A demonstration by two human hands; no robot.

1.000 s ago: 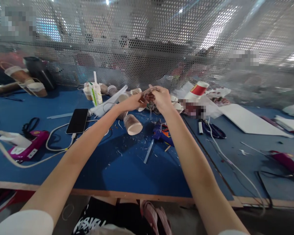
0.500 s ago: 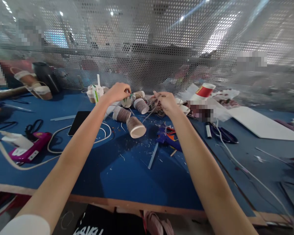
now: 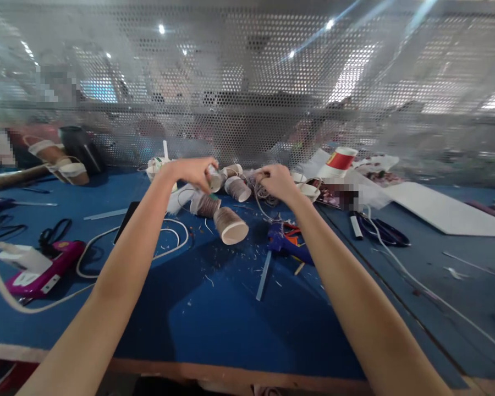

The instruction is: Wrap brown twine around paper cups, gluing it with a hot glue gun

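Observation:
My left hand (image 3: 196, 172) is closed round a small pale, round-ended object (image 3: 214, 179) whose kind I cannot make out. Just below it lies a paper cup wrapped in brown cord (image 3: 207, 205). My right hand (image 3: 275, 180) has its fingers bent down onto a loose tangle of brown cord (image 3: 264, 193), pinching some of it. One strand trails from the tangle down to the table. Between the hands rests another cord-wrapped cup (image 3: 237, 188). A third wrapped cup (image 3: 231, 226) lies nearer, its pale end towards me.
A blue glue gun (image 3: 286, 245) with a glue stick lies beside my right forearm. Dark-handled scissors (image 3: 383, 231), a red-and-white cup (image 3: 340, 162) and a white board (image 3: 449, 208) are on the right. At left are a magenta power strip (image 3: 49, 269) and white cable. Perforated metal mesh (image 3: 247, 121) stands behind.
My left hand has turned over, fingers lower, around the pale object. The strand by my right hand, stretched towards the front cup before, now hangs slack. The view has shifted slightly.

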